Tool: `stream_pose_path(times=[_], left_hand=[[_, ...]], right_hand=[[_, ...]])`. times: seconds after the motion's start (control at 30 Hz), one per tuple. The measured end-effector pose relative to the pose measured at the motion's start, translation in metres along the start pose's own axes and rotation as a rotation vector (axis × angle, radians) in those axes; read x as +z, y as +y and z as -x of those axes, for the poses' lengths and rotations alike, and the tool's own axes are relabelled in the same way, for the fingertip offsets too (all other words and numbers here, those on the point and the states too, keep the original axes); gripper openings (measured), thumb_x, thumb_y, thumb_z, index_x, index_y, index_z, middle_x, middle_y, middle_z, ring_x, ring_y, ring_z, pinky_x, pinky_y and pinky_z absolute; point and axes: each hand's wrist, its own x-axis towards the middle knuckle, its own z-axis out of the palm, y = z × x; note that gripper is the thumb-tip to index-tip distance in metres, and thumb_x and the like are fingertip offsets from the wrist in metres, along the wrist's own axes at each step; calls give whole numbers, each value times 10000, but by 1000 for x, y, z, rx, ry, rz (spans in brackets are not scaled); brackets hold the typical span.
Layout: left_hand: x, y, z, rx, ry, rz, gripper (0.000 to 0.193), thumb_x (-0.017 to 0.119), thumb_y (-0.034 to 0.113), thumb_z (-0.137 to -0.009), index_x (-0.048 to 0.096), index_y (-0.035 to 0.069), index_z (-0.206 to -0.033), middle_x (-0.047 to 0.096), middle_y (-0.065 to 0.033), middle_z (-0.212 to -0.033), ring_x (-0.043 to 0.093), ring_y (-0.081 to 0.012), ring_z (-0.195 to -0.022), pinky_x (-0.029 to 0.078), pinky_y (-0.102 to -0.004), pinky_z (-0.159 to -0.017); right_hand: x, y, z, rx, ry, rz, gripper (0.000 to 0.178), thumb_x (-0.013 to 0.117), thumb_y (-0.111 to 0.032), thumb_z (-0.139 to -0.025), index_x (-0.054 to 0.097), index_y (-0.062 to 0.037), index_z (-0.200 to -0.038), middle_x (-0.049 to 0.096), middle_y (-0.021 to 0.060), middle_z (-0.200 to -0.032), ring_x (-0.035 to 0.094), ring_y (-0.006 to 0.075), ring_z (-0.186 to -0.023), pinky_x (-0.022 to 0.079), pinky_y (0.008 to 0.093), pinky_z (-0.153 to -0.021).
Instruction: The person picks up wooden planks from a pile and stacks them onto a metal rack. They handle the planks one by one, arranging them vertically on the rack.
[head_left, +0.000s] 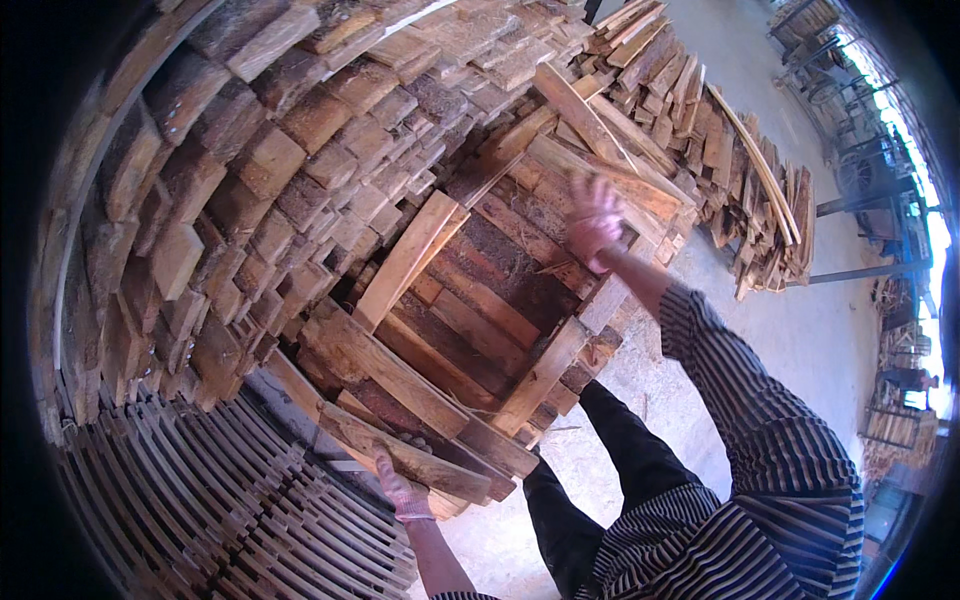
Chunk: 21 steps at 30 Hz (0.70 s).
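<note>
My left hand (402, 492), in what looks like a thin pale glove, grips the outer side of a long wooden plank (400, 450) at the near left of a squared stack of boards. The fingers under the plank are partly hidden. My right hand (594, 218), blurred by motion, is over the right side of the stack with its fingers apart and nothing seen in them. Between my hands, dark boards (480, 300) lie side by side in the sunken middle of the stack. A lighter board (408, 262) lies at the stack's left side, beside the wall of piled wood.
A tall wall of piled board ends (270, 160) rises at the left. Thin slats (250, 500) lie in rows at the lower left. A loose heap of offcuts (740, 170) lies on the pale floor (800, 340) at the far right. My legs stand close to the stack.
</note>
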Motion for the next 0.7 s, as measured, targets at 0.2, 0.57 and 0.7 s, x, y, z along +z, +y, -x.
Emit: stream_pose_path(times=[0.2,0.57,0.7], left_hand=[[-8,16,9,27,27,32,461,595,357,-984,527,126,-1377,620,-48,-1224,621,-256,-1058,533,-431,-921],[122,-42,9,37,91,55,806,505,670,-958,427,69,-1489,518,-26,-1380,495,-200,-1227,417,-341,-1066],[172,-41,14,-132,150,-39,744,541,636,-960,501,69,-1439,569,-76,-1364,522,-217,-1241,418,-324,-1069]], right_hand=[[23,70,-43,-210,-269,-51,744,603,-147,-855,343,-330,-1527,518,200,-1241,575,412,-1073,518,555,-861],[-164,-77,196,-521,-676,-931,840,820,-322,-762,441,-222,-1505,565,227,-1300,579,397,-1117,473,489,-977],[-149,-101,224,-603,-617,-922,785,805,-309,-776,468,-290,-1484,510,230,-1375,548,405,-1213,467,467,-1019]])
